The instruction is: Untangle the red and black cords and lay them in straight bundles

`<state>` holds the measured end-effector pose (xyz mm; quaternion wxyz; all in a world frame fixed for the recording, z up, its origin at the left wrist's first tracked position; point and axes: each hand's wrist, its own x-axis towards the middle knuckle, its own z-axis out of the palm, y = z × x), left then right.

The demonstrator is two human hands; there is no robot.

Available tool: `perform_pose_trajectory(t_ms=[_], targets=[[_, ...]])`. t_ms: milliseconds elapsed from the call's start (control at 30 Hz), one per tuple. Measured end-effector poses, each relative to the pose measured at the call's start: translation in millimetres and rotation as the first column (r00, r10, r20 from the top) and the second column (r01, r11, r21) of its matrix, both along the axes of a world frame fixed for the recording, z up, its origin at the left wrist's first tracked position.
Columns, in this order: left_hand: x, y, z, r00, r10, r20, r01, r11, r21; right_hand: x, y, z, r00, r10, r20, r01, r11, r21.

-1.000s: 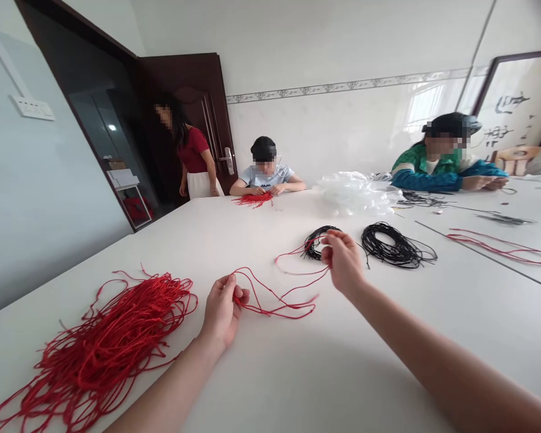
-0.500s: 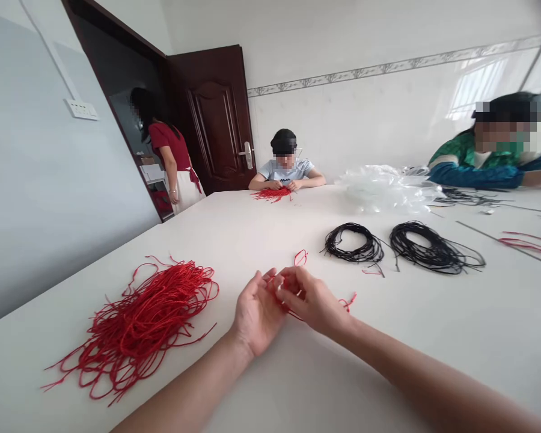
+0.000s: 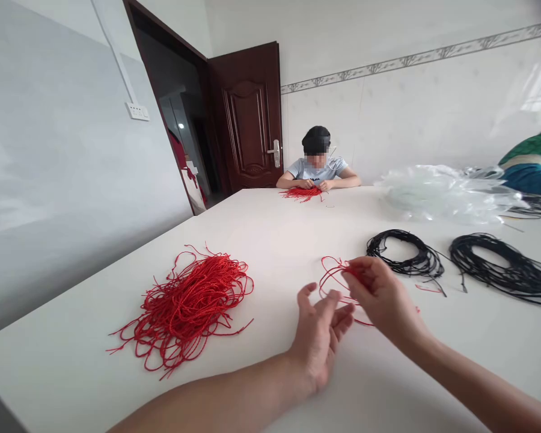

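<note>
Head view, and from my remote station I read the left hand as open, its fingers spread and holding nothing, just beside a loop of thin red braided cord. The right hand is closed in a pinch on that loop, which trails from its fingers down to the tabletop.

The glossy white table carries a loose heap of red braided cord to the left and two coils of thin black cord to the right. Beyond them lies crumpled clear plastic sheeting. At the far side, a seated co-worker in a pale grey T-shirt has both hands on a small red tangle of cord. Behind that person, a dark brown panelled wooden door stands open.

Half a second ago my two hands were together over the cord; now they are apart. The view has also swung left, leaving only a green-and-blue sleeve at the right edge.
</note>
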<state>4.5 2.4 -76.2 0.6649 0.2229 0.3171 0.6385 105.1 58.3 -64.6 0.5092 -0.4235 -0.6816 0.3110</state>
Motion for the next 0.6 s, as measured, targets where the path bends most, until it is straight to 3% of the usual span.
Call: perform_pose_trajectory(t_ms=[67,167,300,433,600], targets=[[0.0,-1.6,-0.8,0.993,-0.114,-0.013,0.114,0.993,-0.009,0.8,0.4,1.1,0.999,-0.051,0.007,0.051,0.999,0.001],[0.6,-2.0,-1.5,0.963,-0.262,0.070,0.261,0.965,0.024,-4.1,-9.3,-1.1,0.997,0.012,0.076,-0.013,1.000,0.015],[-1.2,-0.8,-1.0,0.951,-0.245,0.187,0.248,0.969,0.006,-12.7,-24.8,-8.4,0.930,0.227,0.288,-0.237,0.972,-0.002],[-3.6,0.0,1.5,0.964,-0.247,0.099,0.245,0.969,0.030,-10.9,-26.8,-12.8,0.917,0.234,0.324,-0.248,0.969,0.001],[-2.9,-1.2,2.2,0.979,-0.201,-0.039,0.202,0.979,0.020,-6.5,-24.8,-16.2,0.899,0.264,0.351,-0.331,0.932,0.146]])
